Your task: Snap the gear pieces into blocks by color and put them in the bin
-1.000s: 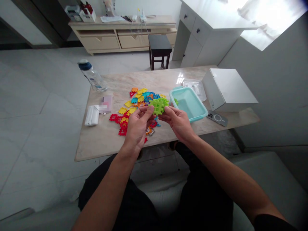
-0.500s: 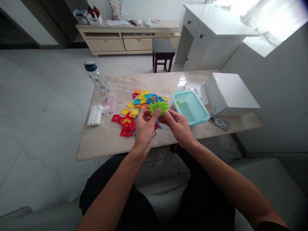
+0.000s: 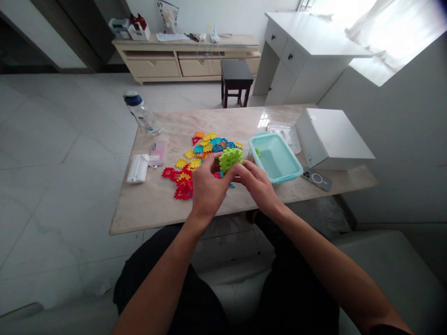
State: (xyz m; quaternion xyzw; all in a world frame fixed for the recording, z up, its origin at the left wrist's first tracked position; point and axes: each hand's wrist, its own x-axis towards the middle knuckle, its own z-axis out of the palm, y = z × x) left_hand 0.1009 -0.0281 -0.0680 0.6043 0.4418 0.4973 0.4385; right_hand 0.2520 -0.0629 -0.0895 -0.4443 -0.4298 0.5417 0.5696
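In the head view, the turquoise tub (image 3: pixel 296 170) sits on the marble-patterned table (image 3: pixel 143 211), its top uncovered. Inside, against its left wall, lies a small bit of green plastic (image 3: pixel 258 152); whether it is one piece or several cannot be told. Just behind the tub is one clear plastic tray (image 3: pixel 284 132), its contents too faint to make out. One white box (image 3: pixel 338 135) stands beside the tray, its inside hidden. The one lidded bottle (image 3: pixel 144 117) is see-through with a blue cap. On the far cabinet (image 3: pixel 153 68), a white bin (image 3: pixel 140 33) holds red bottles (image 3: pixel 138 21).

Marks on the water bottle are too small to read; the pink packet (image 3: pixel 160 151) is partly blurred out. A bag (image 3: pixel 169 19) on the cabinet bears dark lettering, not legible as a word. One grey phone (image 3: pixel 316 179) with a pale ring lies near the tub.

Two hands hold one green latticed block (image 3: pixel 230 159) above the table, between the pile and the tub. The left hand (image 3: pixel 209 186) grips its left and lower side; the right hand (image 3: pixel 259 183) pinches close at its lower right corner, thumbs meeting there. Red, yellow, blue and orange pieces (image 3: pixel 183 179) overlap too much to count. One white packet (image 3: pixel 137 168) lies left of them.
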